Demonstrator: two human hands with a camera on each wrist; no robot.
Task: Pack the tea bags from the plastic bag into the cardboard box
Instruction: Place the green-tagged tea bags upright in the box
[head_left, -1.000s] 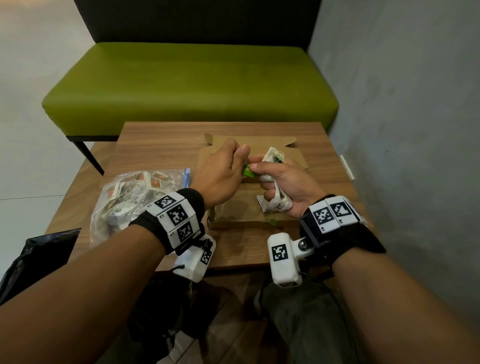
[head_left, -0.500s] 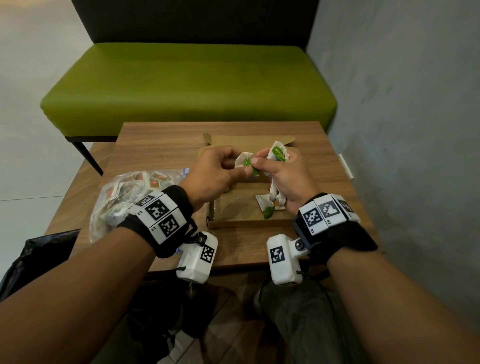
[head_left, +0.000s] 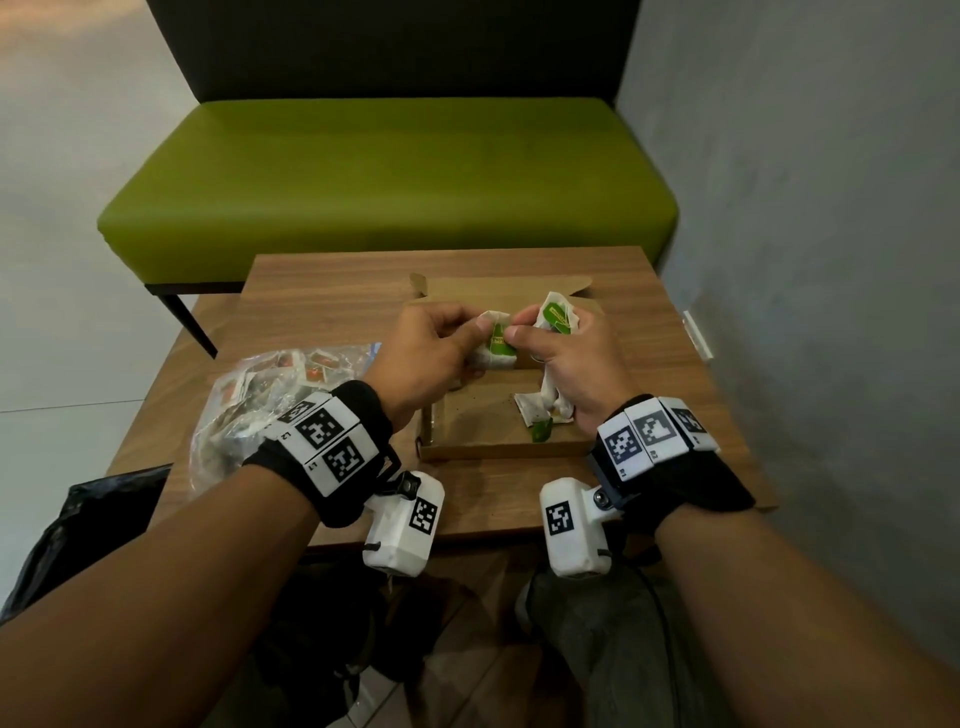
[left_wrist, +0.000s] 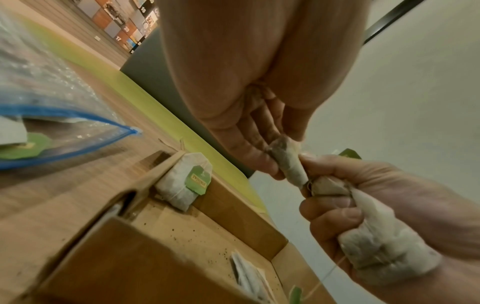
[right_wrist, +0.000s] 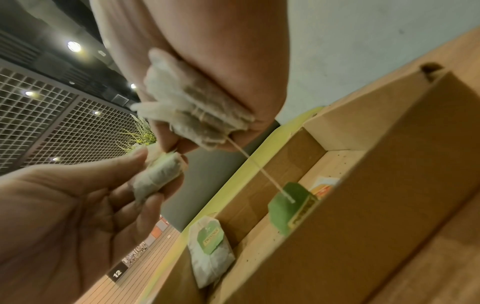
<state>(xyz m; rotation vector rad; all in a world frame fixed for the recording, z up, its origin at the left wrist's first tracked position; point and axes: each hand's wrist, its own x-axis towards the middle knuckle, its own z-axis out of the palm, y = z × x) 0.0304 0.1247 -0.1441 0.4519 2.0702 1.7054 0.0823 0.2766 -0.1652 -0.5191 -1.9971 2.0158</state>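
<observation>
A green upholstered bench (head_left: 384, 182) fills the upper middle of the head view, with a grey wall (head_left: 810, 208) down the right side. Below it, at mid-frame, stands a wooden table (head_left: 322, 301). An open cardboard box (head_left: 483, 447) lies on the table just right of centre, its lid flap folded back toward the bench. Left of the box, well apart from it, sits a crumpled clear plastic bag (head_left: 249, 395) with tea bags showing through it; the left wrist view shows its blue zip edge at the left of the frame.

Both hands meet above the box, close together. The left hand (head_left: 431, 353) pinches a single tea bag (head_left: 496, 345) between thumb and fingertips; its green tag faces up. The right hand (head_left: 566, 364) is curled around a bunch of tea bags (head_left: 545, 405) that sticks out above and below the fist, and its thumb and forefinger also touch the single bag. A green tag (right_wrist: 288, 205) hangs on a string from the bunch, down inside the box.

One tea bag with a green tag (left_wrist: 187, 181) leans upright against a far inner corner of the box. Dark specks dot the box floor.
</observation>
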